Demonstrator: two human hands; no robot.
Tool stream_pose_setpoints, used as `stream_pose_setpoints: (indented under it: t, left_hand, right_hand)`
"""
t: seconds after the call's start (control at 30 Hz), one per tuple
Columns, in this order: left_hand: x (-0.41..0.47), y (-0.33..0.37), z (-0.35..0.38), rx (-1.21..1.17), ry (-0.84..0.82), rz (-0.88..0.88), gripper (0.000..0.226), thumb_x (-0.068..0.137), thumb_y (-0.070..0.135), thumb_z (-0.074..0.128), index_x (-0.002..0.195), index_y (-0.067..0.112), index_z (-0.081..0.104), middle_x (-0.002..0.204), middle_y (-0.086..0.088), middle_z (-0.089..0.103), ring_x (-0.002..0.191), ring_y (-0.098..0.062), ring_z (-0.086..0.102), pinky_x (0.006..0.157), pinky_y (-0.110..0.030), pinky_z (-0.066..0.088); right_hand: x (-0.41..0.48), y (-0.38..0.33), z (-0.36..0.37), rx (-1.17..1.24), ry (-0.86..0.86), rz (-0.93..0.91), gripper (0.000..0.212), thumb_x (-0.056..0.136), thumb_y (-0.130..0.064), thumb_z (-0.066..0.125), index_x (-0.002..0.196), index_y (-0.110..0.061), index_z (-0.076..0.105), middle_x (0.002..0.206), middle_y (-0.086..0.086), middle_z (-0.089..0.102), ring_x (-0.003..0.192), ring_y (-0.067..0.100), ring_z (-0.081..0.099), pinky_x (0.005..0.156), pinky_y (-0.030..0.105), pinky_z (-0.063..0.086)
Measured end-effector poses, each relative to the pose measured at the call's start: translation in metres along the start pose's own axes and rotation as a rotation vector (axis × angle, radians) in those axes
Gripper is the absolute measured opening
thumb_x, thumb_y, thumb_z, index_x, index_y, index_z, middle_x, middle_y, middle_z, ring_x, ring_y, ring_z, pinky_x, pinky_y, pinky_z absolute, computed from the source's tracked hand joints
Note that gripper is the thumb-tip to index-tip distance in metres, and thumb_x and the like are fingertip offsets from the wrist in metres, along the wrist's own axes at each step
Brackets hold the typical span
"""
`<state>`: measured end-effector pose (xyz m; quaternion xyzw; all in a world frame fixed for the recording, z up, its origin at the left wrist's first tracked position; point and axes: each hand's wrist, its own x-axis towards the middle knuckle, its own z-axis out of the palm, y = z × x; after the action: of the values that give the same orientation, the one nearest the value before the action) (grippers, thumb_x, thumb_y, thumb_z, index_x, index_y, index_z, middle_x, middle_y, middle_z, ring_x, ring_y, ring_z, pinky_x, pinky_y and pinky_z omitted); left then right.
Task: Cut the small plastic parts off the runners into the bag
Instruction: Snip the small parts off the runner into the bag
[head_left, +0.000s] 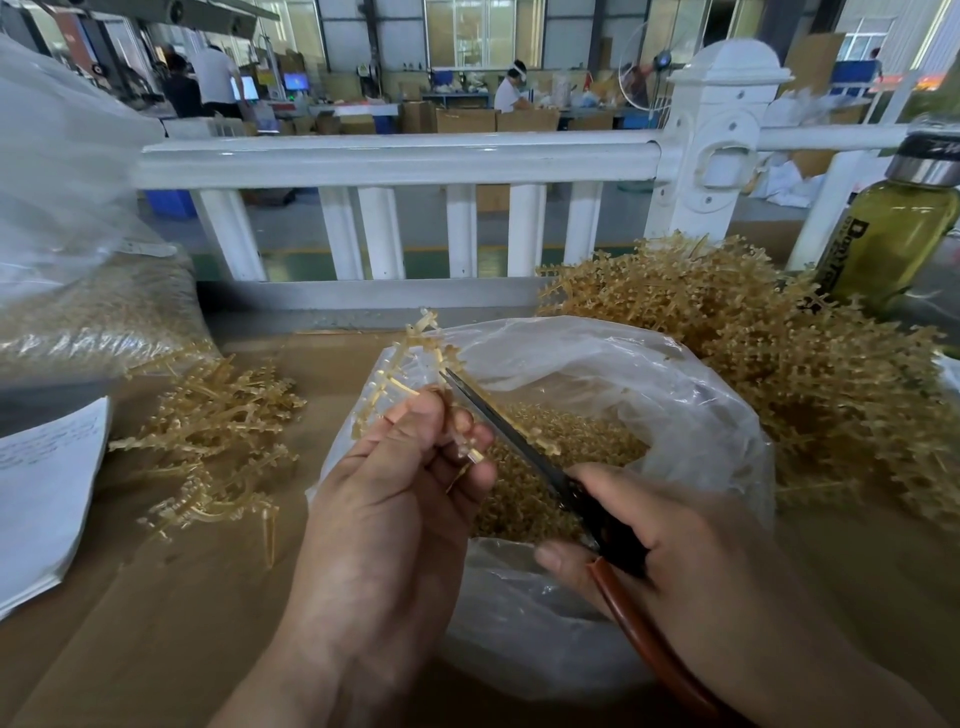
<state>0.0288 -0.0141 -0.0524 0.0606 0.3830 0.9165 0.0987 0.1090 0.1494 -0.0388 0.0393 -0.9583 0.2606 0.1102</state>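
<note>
1. Amber plastic runner (415, 358): pinched in the left hand (395, 488) over the bag mouth. Its lower stem is hidden behind the curled fingers, and the small parts on it are too fine to count.
2. Scissors (498, 421): gripped by the right hand (685, 545), tip against the runner. The palm covers most of the handles, and one reddish loop runs out at the bottom edge. Whether the blades are parted cannot be told.
3. Clear bag (675, 395): lies open on the brown worktop (130, 623) with loose cut parts (540, 467) heaped inside. Both hands block its near side.
4. Surroundings:
   - Right pile of runners (779, 364), touching the bag.
   - Left pile of runners (218, 431), beside the left hand.
   - Filled sack (93, 312), far left, cut off by the frame.
   - Paper (47, 493), its writing illegible.
   - Bottle (893, 234) of yellow liquid, clipped at the right edge.
   - White railing (395, 156), behind the worktop.
5. Count: two hands, one pair of scissors, one held runner, two piles, two plastic bags, one bottle.
</note>
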Motion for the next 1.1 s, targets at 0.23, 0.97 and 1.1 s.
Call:
stream_pose_setpoints:
  t: [0.23,0.97,1.1]
  left_hand:
    - [-0.0014,0.0000,-0.0006,-0.023,0.001,-0.015,0.008,0.085,0.023,0.062,0.083,0.016,0.066,0.074,-0.001,0.061,0.068,-0.011,0.063,0.057,-0.022,0.054]
    - [-0.0025,0.0021,0.0035,-0.087,0.053,-0.085,0.011,0.082,0.021,0.063,0.088,0.012,0.065,0.076,-0.004,0.063,0.065,-0.013,0.065,0.054,-0.022,0.055]
    - [-0.0018,0.0014,0.0024,-0.074,0.058,-0.077,0.012,0.081,0.021,0.064,0.089,0.012,0.066,0.076,-0.004,0.064,0.066,-0.013,0.065,0.055,-0.022,0.055]
  right_hand:
    - [-0.0004,-0.0022,-0.0001,-0.026,0.007,0.001,0.049,0.076,-0.075,0.045,0.109,-0.040,0.059,0.069,-0.015,0.057,0.078,0.003,0.058,0.066,0.019,0.046]
    - [0.0005,-0.0031,-0.0010,-0.046,0.023,0.000,0.047,0.075,-0.073,0.046,0.102,-0.037,0.059,0.068,-0.011,0.055,0.081,0.005,0.056,0.069,0.020,0.043]
    - [0.0008,-0.0028,-0.0011,-0.038,0.018,0.003,0.049,0.074,-0.074,0.046,0.102,-0.036,0.059,0.067,-0.009,0.056,0.077,0.007,0.057,0.068,0.024,0.044]
